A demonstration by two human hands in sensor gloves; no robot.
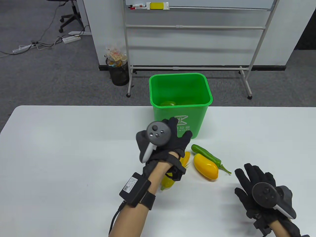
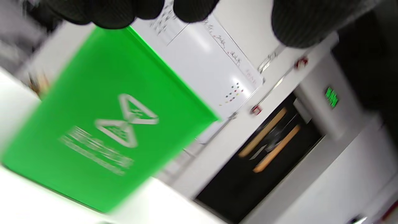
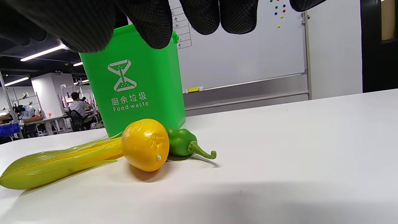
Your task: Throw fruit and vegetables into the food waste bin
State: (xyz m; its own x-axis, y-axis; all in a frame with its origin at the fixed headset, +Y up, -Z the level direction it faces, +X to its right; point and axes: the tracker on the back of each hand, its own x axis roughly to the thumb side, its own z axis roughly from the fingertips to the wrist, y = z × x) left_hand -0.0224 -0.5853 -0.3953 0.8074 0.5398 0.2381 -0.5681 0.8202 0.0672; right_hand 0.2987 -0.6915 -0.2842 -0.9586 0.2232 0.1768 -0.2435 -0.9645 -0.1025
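The green food waste bin point(image 1: 180, 98) stands at the table's far middle, and something yellow-green lies inside it point(image 1: 167, 103). My left hand point(image 1: 172, 138) hovers in front of the bin, fingers spread and holding nothing. The left wrist view shows the bin point(image 2: 102, 124) blurred. A corn cob point(image 1: 170, 181) lies partly hidden under my left wrist. A yellow fruit point(image 1: 205, 166) and a green pepper point(image 1: 206, 154) lie to its right, touching each other. My right hand point(image 1: 254, 182) is open, low at the table's right, apart from them. The right wrist view shows the corn point(image 3: 56, 163), fruit point(image 3: 145, 144), pepper point(image 3: 180, 143) and bin point(image 3: 136, 81).
The white table point(image 1: 61, 148) stretches wide to the left and right of the bin. Beyond its far edge, on the floor, stand a whiteboard stand point(image 1: 187, 68) and a black mesh wastebasket point(image 1: 119, 74).
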